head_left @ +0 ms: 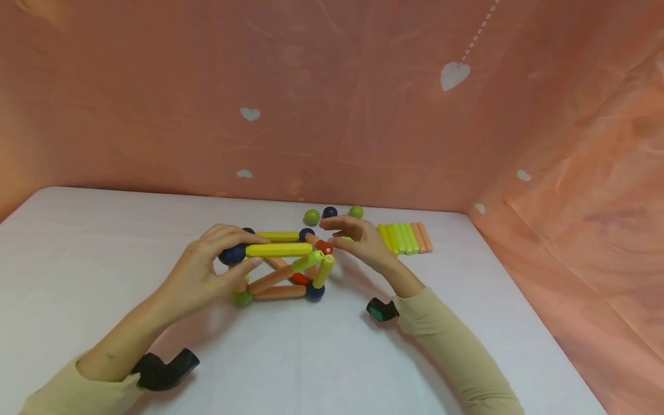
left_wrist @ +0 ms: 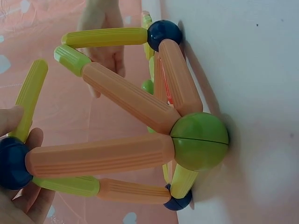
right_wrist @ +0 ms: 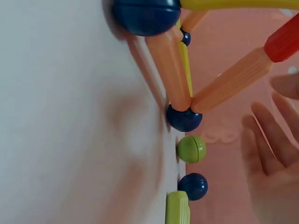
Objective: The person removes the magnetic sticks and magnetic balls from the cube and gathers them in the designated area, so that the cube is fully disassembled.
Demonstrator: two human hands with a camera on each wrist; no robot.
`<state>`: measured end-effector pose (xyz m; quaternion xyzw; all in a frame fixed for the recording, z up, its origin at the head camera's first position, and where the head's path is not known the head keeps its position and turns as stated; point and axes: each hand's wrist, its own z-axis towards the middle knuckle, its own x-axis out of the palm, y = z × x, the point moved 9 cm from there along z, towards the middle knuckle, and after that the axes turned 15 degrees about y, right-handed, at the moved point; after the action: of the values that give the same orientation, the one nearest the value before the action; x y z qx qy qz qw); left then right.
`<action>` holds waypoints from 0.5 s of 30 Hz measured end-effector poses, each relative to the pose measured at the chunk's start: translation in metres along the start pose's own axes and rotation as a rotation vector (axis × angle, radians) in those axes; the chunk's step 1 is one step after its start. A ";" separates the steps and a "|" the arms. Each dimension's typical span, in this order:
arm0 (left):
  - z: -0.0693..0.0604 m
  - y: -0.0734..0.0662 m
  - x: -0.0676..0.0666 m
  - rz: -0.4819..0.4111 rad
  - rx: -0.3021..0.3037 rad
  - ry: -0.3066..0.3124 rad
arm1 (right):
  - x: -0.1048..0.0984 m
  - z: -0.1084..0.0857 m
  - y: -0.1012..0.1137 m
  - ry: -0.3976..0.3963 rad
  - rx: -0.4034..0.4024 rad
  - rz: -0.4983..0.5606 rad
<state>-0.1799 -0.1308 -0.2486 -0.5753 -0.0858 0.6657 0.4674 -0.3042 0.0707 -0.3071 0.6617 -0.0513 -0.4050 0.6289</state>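
A frame of magnetic rods and balls stands on the table. My left hand (head_left: pixel 194 276) grips its upper left corner at a dark blue ball (head_left: pixel 231 255), with finger and thumb along a yellow rod (head_left: pixel 280 249). A green ball (left_wrist: pixel 200 141) and another blue ball (head_left: pixel 314 291) support the near side, joined by an orange rod (head_left: pixel 280 292). Several rods slope up on the right, among them a yellow-green one (head_left: pixel 308 261) and a red-tipped one (head_left: pixel 324 247). Beside that red tip is my right hand (head_left: pixel 365 245), fingers spread and nothing held in the right wrist view.
Behind the frame lie loose balls, two green (head_left: pixel 312 217) and one blue (head_left: pixel 329 212). To the right, several yellow, lime and orange rods (head_left: pixel 404 238) lie in a row on the white table (head_left: pixel 321 369). A pink curtain (head_left: pixel 332 115) hangs along the back edge.
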 end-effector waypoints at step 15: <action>-0.001 0.001 0.001 -0.001 -0.043 0.010 | 0.021 -0.010 0.017 -0.018 -0.150 -0.055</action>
<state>-0.1792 -0.1315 -0.2504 -0.5885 -0.0979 0.6605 0.4559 -0.2771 0.0631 -0.3031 0.6100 -0.0083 -0.4308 0.6650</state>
